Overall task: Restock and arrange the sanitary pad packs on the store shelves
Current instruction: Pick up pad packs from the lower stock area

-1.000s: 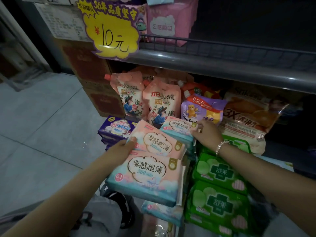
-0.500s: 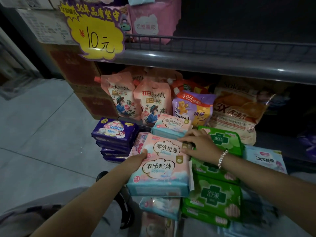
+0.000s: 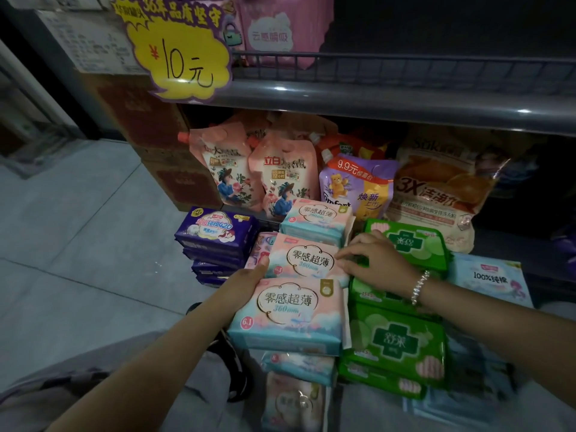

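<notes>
A: Where were the hands?
B: The left hand (image 3: 246, 283) gripped the front pink-and-blue plastic pad pack (image 3: 288, 313); the right hand (image 3: 375, 260), fingers relaxed, pressed the identical pack (image 3: 304, 260) just behind.
A: Advice?
B: Probably squaring both edges together first.

A single head-worn wide-angle camera is looking forward and steeply down from above the person's forearms; it is facing a low shelf (image 3: 405, 101) front-on, sitting close to the stacked pad packs (image 3: 290, 310) filling the lower centre; the floor (image 3: 78, 244) is showing at left, an upper shelf rail along the top; straight edges are bowing toward the frame's borders; no second view is sharing the scene
</notes>
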The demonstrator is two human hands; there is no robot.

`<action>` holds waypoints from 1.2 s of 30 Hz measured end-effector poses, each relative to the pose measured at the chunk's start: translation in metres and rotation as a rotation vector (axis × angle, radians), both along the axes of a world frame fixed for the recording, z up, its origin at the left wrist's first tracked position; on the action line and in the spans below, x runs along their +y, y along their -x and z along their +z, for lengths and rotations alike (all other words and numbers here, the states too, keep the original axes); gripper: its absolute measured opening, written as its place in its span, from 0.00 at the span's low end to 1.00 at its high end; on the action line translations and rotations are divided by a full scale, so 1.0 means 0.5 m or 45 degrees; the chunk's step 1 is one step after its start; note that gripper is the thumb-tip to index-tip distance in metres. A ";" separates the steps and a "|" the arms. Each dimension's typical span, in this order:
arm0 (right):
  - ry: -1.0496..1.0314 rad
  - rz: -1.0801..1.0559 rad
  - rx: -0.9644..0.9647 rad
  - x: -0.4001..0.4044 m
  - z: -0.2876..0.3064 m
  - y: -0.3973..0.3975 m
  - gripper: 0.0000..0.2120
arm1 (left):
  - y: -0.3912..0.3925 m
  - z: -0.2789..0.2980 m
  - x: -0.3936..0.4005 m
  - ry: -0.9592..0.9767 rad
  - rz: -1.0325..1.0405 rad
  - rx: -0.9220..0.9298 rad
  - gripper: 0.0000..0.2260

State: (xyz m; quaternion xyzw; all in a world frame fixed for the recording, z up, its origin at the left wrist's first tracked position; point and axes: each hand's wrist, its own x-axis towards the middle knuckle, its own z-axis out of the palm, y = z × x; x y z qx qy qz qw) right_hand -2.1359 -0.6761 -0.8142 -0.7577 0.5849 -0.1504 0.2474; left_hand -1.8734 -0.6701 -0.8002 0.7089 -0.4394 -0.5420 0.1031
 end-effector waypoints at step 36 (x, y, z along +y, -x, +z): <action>-0.060 0.137 0.233 0.125 -0.009 -0.094 0.28 | -0.049 -0.105 0.071 -0.198 0.319 0.526 0.10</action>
